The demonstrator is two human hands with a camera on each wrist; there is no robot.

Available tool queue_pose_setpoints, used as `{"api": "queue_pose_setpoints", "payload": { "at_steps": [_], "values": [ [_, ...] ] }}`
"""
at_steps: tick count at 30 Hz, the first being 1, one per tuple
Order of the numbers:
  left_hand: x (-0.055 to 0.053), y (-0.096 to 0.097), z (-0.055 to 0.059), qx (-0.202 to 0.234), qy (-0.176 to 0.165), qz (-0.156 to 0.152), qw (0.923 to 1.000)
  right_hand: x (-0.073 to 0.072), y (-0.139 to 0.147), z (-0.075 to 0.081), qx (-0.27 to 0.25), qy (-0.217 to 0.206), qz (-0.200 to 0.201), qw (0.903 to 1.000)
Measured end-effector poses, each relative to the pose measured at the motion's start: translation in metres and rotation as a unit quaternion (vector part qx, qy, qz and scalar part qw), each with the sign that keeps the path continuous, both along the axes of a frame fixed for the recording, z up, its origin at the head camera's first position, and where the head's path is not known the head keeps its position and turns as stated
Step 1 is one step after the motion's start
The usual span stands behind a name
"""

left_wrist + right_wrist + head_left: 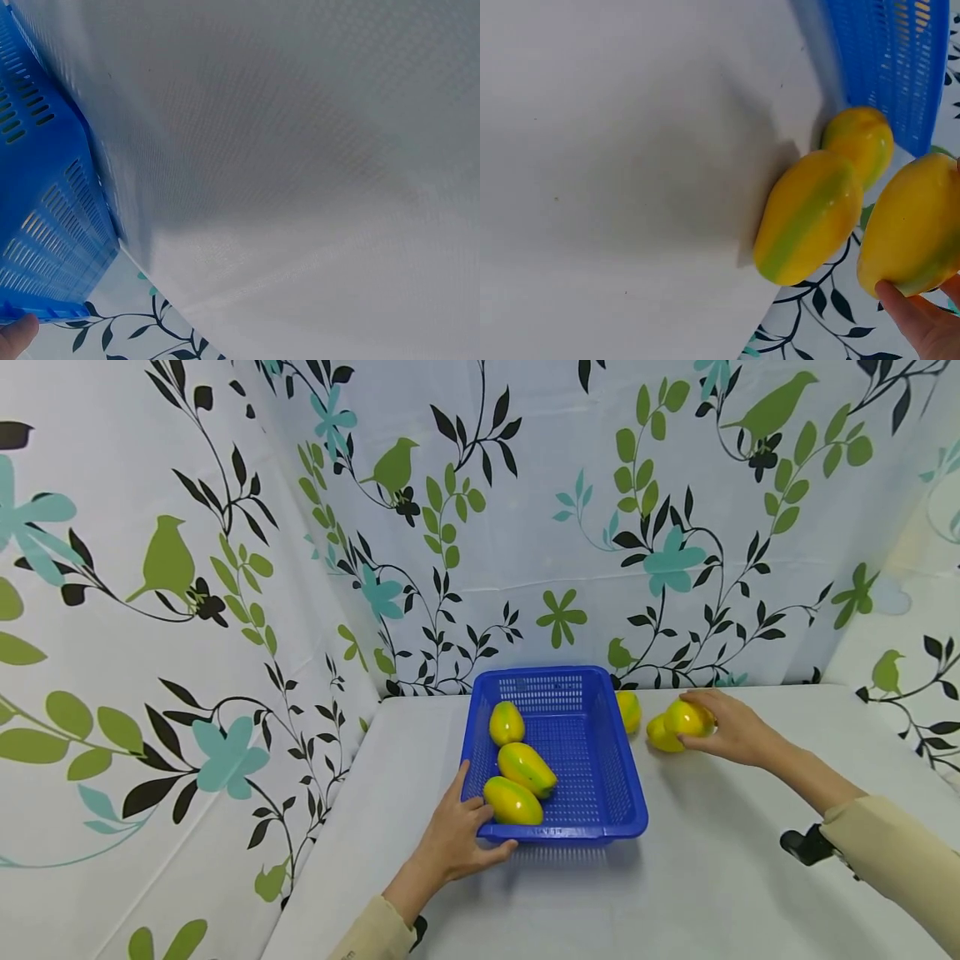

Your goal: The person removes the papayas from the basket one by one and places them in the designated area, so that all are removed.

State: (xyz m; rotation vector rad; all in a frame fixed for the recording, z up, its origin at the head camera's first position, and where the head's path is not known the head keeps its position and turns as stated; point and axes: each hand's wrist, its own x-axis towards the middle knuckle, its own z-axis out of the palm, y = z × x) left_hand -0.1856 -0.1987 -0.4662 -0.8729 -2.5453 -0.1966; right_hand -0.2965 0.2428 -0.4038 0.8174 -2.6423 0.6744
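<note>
Your right hand [731, 731] holds one yellow-green fruit [687, 718] between thumb and fingers, to the right of the blue basket [633, 777]. In the right wrist view a narrow gap shows between this fruit and the next one. That second fruit [660, 737] lies on the white bench [712, 860], partly behind the held one in the head view. A third fruit [628, 712] sits farther left, just beside the basket's right wall; the head view shows a gap between it and the second.

Your left hand [452, 835] is at the basket's near-left corner, thumb and fingers spread fairly wide, touching the rim. The left wrist view shows only one digit, against the rim.

Inside the basket, three more fruits lie along the left side: the far fruit [507, 724], the middle fruit [527, 768], tilted toward near right, and the near fruit [513, 802], close to your left hand.

Beige sleeves [892, 843] cover your forearms. A patterned cloth [510, 547] with birds and leaves hangs beyond the bench's far edge.
</note>
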Motion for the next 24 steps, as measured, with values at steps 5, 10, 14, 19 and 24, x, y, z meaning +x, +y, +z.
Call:
{"api": "queue_pose_setpoints", "payload": {
  "at_steps": [5,10,14,19,24],
  "values": [
    [0.0,-0.001,0.0,0.001,0.011,-0.003,0.9999,-0.013,0.003,-0.003,0.006,-0.034,-0.031,0.9989],
    [0.0,-0.001,0.0,-0.003,0.018,-0.001,0.9998,-0.025,0.006,-0.008,0.001,-0.048,-0.053,0.9974],
    [0.0,0.0,-0.002,-0.007,0.02,0.0,0.9998,-0.033,0.006,-0.012,-0.008,-0.05,-0.065,0.9966],
    [0.0,0.001,-0.003,-0.004,0.02,-0.007,0.9998,-0.041,0.004,-0.014,-0.017,-0.053,-0.077,0.9955],
    [0.0,-0.001,-0.001,-0.005,0.015,0.001,0.9999,-0.055,0.001,-0.017,-0.026,-0.06,-0.099,0.9929]
  ]
}}
